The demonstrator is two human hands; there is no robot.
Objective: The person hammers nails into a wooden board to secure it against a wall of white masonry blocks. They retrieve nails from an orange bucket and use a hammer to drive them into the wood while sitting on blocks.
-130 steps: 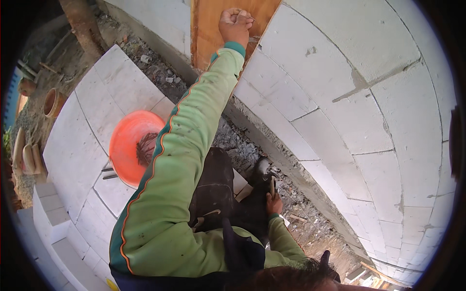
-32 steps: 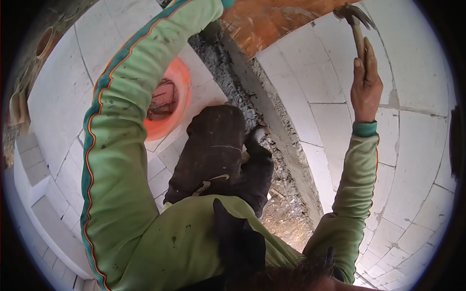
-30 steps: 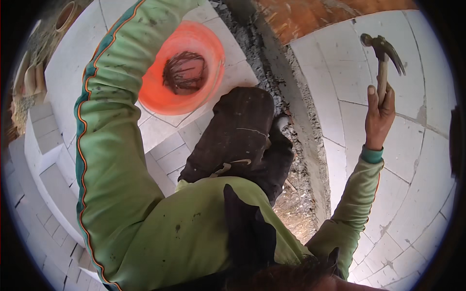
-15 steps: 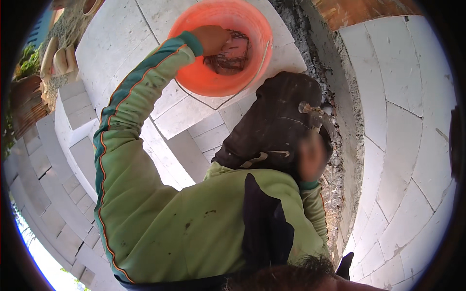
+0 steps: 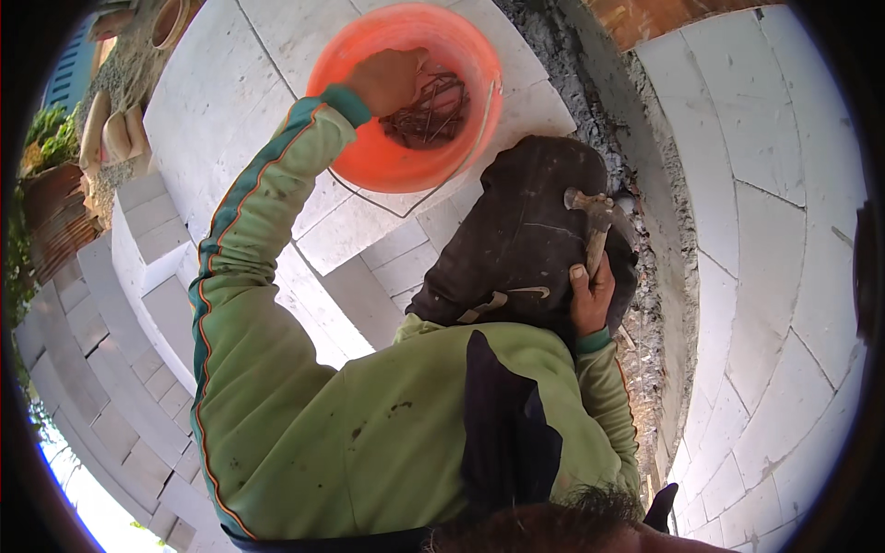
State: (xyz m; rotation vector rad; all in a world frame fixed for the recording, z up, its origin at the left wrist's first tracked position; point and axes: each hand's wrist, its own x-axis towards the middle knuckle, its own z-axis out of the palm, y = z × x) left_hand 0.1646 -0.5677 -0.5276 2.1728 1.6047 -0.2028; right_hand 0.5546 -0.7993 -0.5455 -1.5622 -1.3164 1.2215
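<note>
My left hand (image 5: 387, 81) reaches down inside an orange plastic bucket (image 5: 328, 64), its fingers curled at the edge of a loose pile of long rusty nails (image 5: 431, 109). Its fingertips are hidden, so what they hold, if anything, does not show. The bucket's thin wire handle (image 5: 449, 178) hangs down over its near side. On the right, my right hand (image 5: 592, 293) is closed round the handle of a claw hammer (image 5: 595, 210). The hammer lies against my dark trouser leg (image 5: 539, 221), its worn metal head pointing away from me.
The bucket stands on pale block slabs (image 5: 226, 101). A rough mortar-edged gap (image 5: 636, 120) runs along my right, beside a pale block wall (image 5: 765, 230). Stacked blocks (image 5: 111, 350) are at the left, with filled sacks (image 5: 115, 136) farther off.
My view has shifted slightly, and the bucket sits a little lower and farther left. My left hand stays inside it. The right hand and hammer, blurred before, now show clearly.
</note>
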